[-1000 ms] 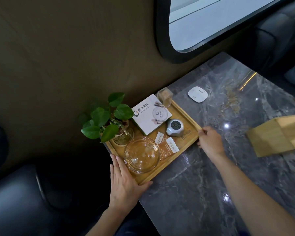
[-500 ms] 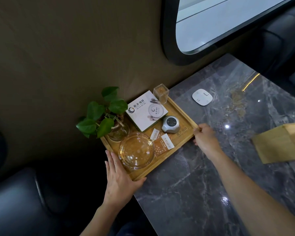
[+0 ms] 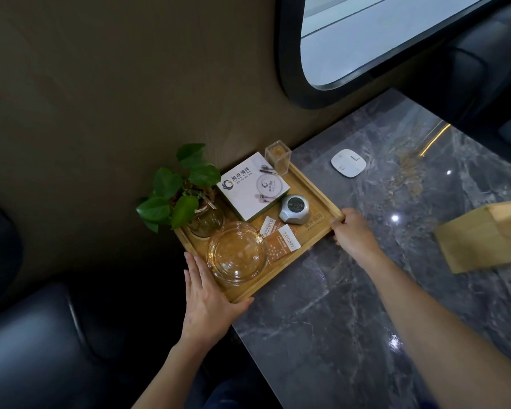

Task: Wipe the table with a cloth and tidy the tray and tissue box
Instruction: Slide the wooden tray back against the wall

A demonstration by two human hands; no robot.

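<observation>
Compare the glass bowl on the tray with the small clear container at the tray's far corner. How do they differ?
The glass bowl is round, wide and low; the clear container is square-sided, narrow and tall. The bowl looks empty, while the container holds something brownish. The bowl sits near the left hand, the container by the wall. Both are transparent and stand on the wooden tray.

The scene is dim overall, lit mainly by pale daylight from the window [image 3: 396, 33] at the top right. Below the window, the polished dark marble desk [image 3: 366, 290] carries small bright glare spots and a thin golden streak of reflection. Left of the window the brown wall falls into soft shadow, and the seat far below and left of it is almost black. The wide-angle lens bends the window frame into a curve. Focus is fairly sharp centrally, softer toward the edges.
</observation>
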